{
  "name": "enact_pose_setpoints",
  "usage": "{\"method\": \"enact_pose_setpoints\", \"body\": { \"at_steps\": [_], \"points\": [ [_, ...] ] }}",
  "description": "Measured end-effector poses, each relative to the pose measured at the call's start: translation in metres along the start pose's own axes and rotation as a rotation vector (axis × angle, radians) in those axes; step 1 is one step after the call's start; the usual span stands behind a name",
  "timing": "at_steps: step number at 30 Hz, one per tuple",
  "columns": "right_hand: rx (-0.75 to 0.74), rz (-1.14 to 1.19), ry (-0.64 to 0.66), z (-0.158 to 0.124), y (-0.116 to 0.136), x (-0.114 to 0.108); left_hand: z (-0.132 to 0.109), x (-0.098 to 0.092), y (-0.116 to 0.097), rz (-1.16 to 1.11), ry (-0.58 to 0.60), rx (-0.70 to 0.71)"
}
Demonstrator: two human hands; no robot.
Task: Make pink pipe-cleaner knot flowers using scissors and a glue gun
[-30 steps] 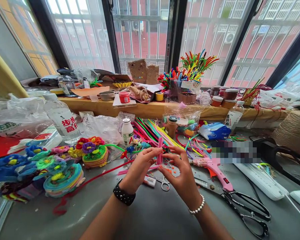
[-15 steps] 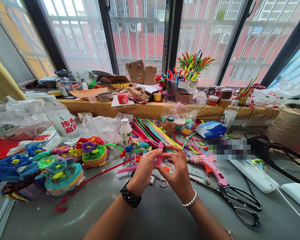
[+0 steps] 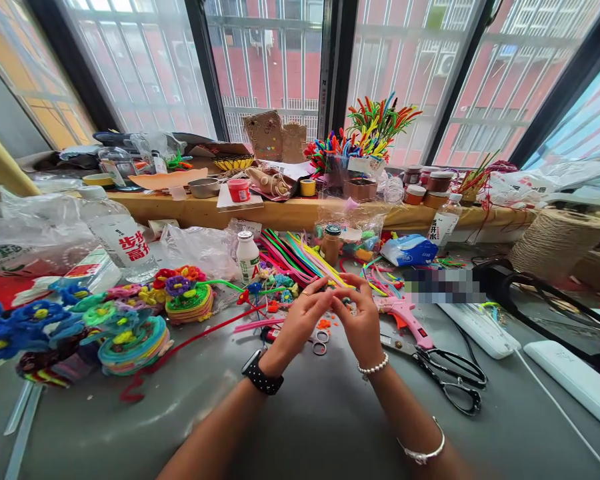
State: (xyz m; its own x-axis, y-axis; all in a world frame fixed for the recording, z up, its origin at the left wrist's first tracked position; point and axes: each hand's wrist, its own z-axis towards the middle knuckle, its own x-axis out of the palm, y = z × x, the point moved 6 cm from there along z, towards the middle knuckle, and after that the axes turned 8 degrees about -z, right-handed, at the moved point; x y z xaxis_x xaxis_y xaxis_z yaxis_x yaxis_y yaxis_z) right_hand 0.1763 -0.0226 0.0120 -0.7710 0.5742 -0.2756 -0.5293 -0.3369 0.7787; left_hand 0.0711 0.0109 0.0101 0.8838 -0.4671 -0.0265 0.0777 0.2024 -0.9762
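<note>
My left hand (image 3: 300, 327), with a black watch on the wrist, and my right hand (image 3: 363, 320), with a pearl bracelet, meet fingertip to fingertip just above the grey table (image 3: 300, 427). Both pinch a small folded pink pipe cleaner that the fingers almost wholly hide. Small scissors (image 3: 320, 343) lie right under the hands. A pink pipe cleaner (image 3: 253, 325) lies flat to the left of them. Behind the hands spreads a pile of coloured pipe cleaners (image 3: 295, 257).
A pink glue gun (image 3: 405, 317) and big black scissors (image 3: 450, 380) lie right of my hands, then a white power strip (image 3: 480, 327) and a twine roll (image 3: 555, 243). Coiled pipe-cleaner flowers (image 3: 130, 340), a water bottle (image 3: 120, 237) and a small white bottle (image 3: 249, 257) stand left. A cluttered wooden shelf (image 3: 280, 213) runs behind.
My hands have moved away from me and closer together. The upright pink piece that stood out between them is now covered by the fingers. The view has tilted down slightly.
</note>
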Motion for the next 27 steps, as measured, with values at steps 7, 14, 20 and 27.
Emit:
{"method": "enact_pose_setpoints", "body": {
  "at_steps": [7, 14, 20, 27],
  "points": [
    [0.035, 0.060, 0.081, 0.006, -0.002, -0.004, 0.001, -0.001, -0.009, 0.301, 0.089, 0.214],
    [-0.015, 0.263, 0.152, 0.011, 0.001, -0.007, 0.000, 0.003, -0.016, 0.277, 0.178, 0.258],
    [-0.178, 0.158, 0.266, 0.006, 0.017, 0.000, 0.001, -0.001, -0.014, 0.207, 0.162, 0.224],
    [-0.214, 0.037, 0.154, 0.003, 0.017, -0.002, -0.001, -0.006, -0.016, 0.203, 0.085, 0.203]
  ]
}}
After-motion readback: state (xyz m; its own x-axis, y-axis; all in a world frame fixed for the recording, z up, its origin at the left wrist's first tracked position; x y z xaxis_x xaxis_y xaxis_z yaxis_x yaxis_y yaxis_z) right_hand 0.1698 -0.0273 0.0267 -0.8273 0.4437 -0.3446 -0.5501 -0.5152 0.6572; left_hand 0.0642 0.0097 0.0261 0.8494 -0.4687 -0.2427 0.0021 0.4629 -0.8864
